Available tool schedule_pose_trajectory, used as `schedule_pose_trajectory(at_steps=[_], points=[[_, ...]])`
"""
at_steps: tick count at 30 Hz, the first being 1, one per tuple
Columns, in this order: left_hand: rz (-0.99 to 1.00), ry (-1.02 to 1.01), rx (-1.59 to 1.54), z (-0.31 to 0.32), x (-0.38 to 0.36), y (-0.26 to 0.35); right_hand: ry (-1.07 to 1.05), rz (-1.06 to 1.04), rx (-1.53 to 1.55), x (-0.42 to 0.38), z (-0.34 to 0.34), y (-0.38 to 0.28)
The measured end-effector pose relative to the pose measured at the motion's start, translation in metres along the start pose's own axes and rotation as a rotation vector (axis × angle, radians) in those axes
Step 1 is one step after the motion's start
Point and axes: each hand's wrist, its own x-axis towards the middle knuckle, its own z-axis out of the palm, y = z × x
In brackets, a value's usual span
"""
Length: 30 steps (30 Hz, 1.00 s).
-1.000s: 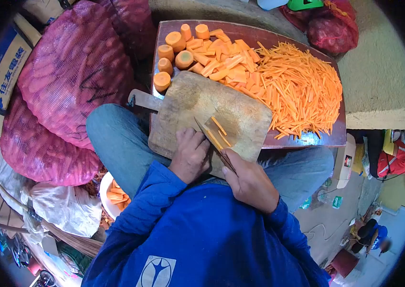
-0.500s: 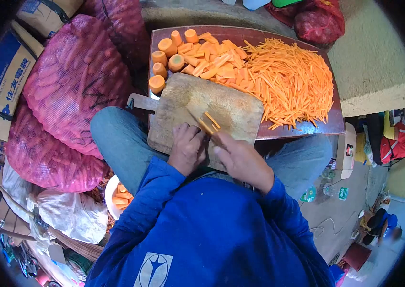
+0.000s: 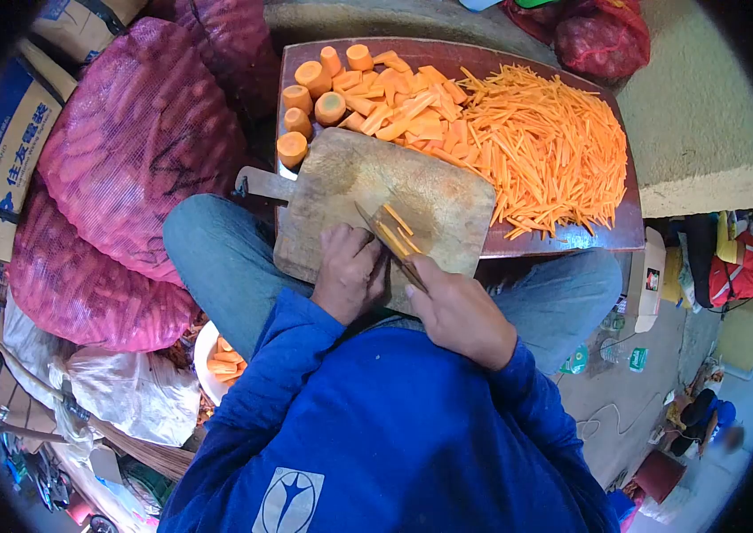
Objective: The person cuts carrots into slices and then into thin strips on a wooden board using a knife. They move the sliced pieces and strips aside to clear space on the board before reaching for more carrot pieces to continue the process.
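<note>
A worn wooden cutting board lies across my lap and the near edge of the low table. My right hand is wrapped round the handle of a knife, its blade slanting up and left over the board. Beside the blade lie a few thin carrot sticks. My left hand rests on the board just left of the knife with its fingers curled under; what they press on is hidden.
On the dark red table stand carrot chunks, carrot slices and a heap of carrot shreds. Pink mesh sacks crowd the left. A white bucket with carrot pieces stands by my left leg.
My right hand has shifted slightly right and down with the knife, and more of the blade shows. My left hand stays nearly in place, its fingers curled tighter.
</note>
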Motion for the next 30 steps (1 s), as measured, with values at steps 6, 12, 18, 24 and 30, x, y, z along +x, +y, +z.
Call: schedule_pose_trajectory(at_steps=[6, 12, 18, 24, 30], points=[[-0.047, 0.000, 0.020, 0.003, -0.003, 0.000, 0.002, -0.051, -0.010, 0.004, 0.000, 0.007], [-0.180, 0.088, -0.160, 0.003, 0.000, -0.005, 0.120, -0.085, 0.142, -0.010, -0.008, 0.014], [-0.255, 0.157, -0.183, -0.048, 0.039, -0.002, 0.145, -0.256, -0.328, -0.016, -0.001, 0.022], [-0.039, -0.363, 0.012, -0.035, 0.073, -0.009, 0.100, -0.404, -0.600, -0.017, 0.000, 0.009], [0.044, -0.348, 0.191, -0.012, 0.085, -0.020, 0.098, -0.393, -0.624, -0.024, 0.002, 0.012]])
